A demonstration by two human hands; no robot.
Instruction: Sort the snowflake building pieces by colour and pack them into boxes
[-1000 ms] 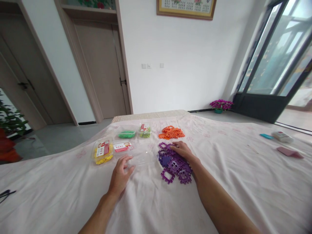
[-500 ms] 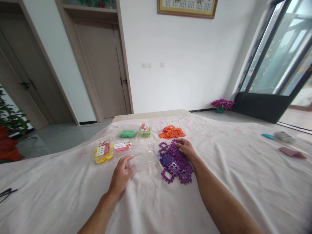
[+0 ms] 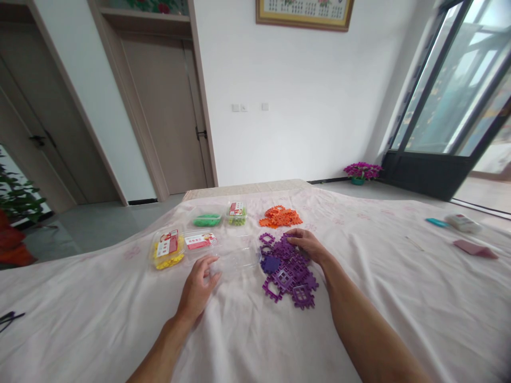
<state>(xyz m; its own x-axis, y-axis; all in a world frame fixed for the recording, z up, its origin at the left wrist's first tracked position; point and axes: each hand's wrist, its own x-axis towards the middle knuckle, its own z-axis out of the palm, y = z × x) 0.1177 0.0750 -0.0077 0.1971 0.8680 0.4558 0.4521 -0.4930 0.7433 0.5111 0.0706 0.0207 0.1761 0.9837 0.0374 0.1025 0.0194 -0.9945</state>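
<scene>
A pile of purple interlocking square tiles (image 3: 287,272) lies on the pale cloth in front of me. My right hand (image 3: 305,243) rests on the far right part of that pile, fingers curled down onto the pieces. My left hand (image 3: 198,285) lies flat on the cloth, its fingertips touching the near edge of a clear, seemingly empty plastic box (image 3: 238,257). A smaller heap of orange tiles (image 3: 280,216) sits just beyond the purple pile.
Left of the clear box stand a box of yellow pieces (image 3: 168,250), a labelled lid (image 3: 200,240), a green-filled box (image 3: 207,218) and a light-green one (image 3: 237,213). A teal item (image 3: 437,222), a white pack (image 3: 463,223) and a maroon card (image 3: 475,249) lie far right. Scissors (image 3: 10,319) lie at far left.
My right hand has shifted from the left top of the purple pile to its right side, and the tiles have spread a little. My left hand has stayed in place.
</scene>
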